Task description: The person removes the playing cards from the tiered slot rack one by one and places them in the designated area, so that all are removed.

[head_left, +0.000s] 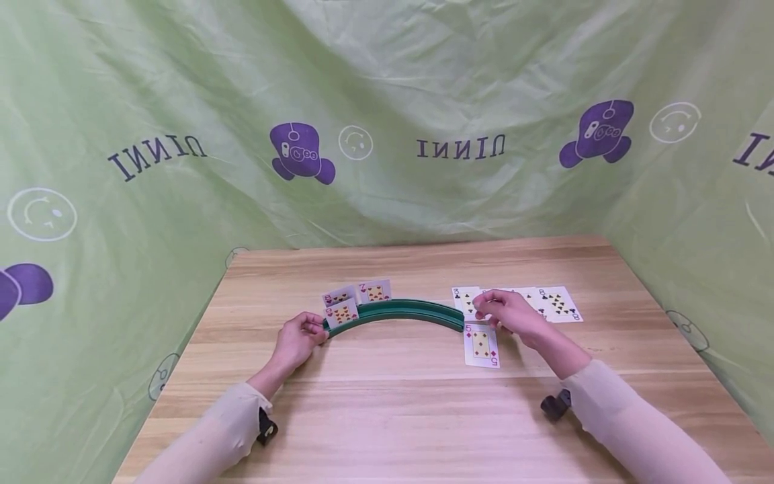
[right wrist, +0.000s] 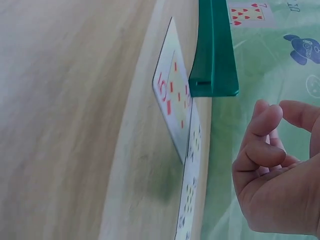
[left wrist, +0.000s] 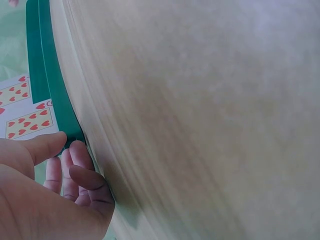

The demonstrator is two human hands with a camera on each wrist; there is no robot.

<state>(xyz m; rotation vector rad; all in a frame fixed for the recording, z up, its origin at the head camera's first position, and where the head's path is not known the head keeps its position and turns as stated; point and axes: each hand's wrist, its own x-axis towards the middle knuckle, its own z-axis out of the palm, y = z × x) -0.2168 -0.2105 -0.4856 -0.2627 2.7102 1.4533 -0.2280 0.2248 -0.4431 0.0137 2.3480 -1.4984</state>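
Observation:
A curved green card holder [head_left: 411, 309] lies on the wooden table. At its left end, my left hand [head_left: 298, 341] pinches the tip between thumb and fingers, as the left wrist view shows up close. Three red-marked playing cards stand in the holder's left part: a seven of hearts [head_left: 375, 292], a nine of hearts [head_left: 342, 314] and, partly covered, an eight [head_left: 338, 296]. Near the right end hovers my right hand [head_left: 510, 314], fingers loosely bent, nothing held. Below the holder's right end, a five of diamonds [head_left: 482, 347] lies face up, apart from the right hand.
Behind the right hand, a row of face-up black-suit cards overlaps; a three [head_left: 464, 297] is at its left and an eight [head_left: 559, 304] at its right. The middle ones are partly hidden. A green patterned cloth [head_left: 387, 188] hangs around the wooden table [head_left: 375, 417].

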